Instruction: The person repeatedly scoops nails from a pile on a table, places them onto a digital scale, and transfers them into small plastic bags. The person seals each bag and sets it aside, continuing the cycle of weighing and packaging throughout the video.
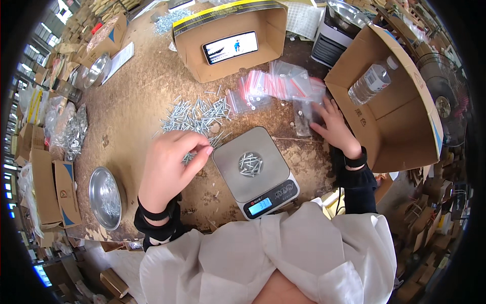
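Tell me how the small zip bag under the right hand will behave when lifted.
The small zip bag is thin clear film, so probably floppy and light. It looks slick, so it may slide under the right hand. The screws could poke through it.

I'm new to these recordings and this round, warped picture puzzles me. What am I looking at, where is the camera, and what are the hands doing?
No machine here: a person works with two bare hands. The one picture comes from a wide fisheye camera worn on the person's head, looking down, so straight edges bend near the rim and the forearms enter from below.

The left hand pinches at the near edge of a loose pile of small silver screws on the worn brown table. The right hand rests on small clear zip bags. Between them sits a digital scale with a small heap of screws on its platform. Behind stands an open carton holding a lit phone; to the right, another carton with a water bottle. A metal bowl lies at the left.
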A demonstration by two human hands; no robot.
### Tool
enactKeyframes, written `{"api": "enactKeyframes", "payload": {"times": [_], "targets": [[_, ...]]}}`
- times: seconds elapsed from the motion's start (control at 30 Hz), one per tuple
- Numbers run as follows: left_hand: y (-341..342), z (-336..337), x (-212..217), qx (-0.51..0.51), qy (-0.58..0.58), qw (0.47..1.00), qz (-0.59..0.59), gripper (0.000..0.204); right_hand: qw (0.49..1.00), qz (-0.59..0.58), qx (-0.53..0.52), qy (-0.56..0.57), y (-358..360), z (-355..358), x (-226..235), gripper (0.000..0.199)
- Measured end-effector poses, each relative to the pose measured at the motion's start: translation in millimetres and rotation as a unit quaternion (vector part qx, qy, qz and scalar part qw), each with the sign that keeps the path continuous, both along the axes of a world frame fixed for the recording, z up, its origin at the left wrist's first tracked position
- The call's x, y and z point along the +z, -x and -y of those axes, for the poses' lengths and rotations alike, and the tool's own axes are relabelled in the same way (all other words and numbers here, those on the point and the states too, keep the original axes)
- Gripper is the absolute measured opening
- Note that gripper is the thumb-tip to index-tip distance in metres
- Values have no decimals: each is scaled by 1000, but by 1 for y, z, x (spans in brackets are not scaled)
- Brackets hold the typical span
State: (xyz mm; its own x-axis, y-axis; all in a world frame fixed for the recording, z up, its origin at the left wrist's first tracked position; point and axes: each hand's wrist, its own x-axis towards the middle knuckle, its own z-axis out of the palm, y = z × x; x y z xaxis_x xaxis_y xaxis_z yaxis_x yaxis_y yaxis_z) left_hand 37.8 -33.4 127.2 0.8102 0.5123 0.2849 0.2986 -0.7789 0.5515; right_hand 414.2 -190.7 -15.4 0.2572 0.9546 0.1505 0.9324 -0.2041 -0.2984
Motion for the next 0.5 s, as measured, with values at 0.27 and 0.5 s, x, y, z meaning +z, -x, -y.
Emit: {"api": "enactKeyframes", "payload": {"times": [0.27, 0.5], "targets": [[9, 2, -14, 24, 0, 1000, -1, 6, 994, -35, 44, -97, 11, -7, 16, 22], [16, 26, -31, -41, 142, 984, 102, 16, 985, -29, 104, -132, 49, 3, 68, 11]]}}
